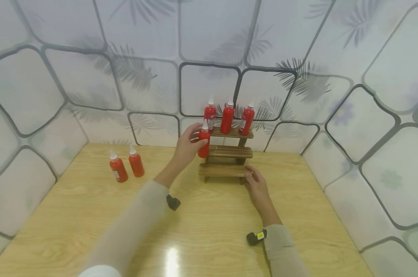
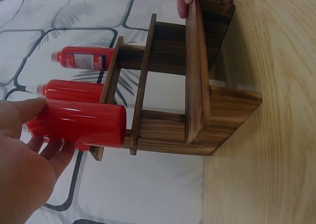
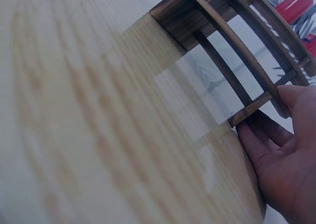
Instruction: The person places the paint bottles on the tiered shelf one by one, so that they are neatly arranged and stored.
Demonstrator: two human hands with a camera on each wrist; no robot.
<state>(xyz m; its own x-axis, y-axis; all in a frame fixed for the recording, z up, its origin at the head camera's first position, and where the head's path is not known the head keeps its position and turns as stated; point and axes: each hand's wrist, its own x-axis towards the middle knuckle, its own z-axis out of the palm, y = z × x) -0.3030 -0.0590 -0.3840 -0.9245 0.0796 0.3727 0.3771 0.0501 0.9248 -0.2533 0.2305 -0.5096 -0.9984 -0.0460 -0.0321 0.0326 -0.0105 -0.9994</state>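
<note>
My left hand [image 1: 186,149] grips a red squeeze bottle [image 1: 204,145] with a white pointed nozzle, thumb on one side and fingers on the other. The bottle is upright at the left end of the middle step of a three-step wooden display stand [image 1: 226,170]; in the left wrist view its base [image 2: 116,126] overlaps the upper steps. On the top step stand three more red bottles [image 1: 227,120] in a row. My right hand [image 1: 258,189] holds the right end of the lowest step, its thumb on the board and its fingers [image 3: 254,140] by the leg.
Two similar red bottles [image 1: 136,165] stand side by side on the light wood table [image 1: 202,231], left of my left forearm. A patterned wall covering [image 1: 153,84] rises behind the stand and along both sides. Small dark cameras [image 1: 173,202] sit at both wrists.
</note>
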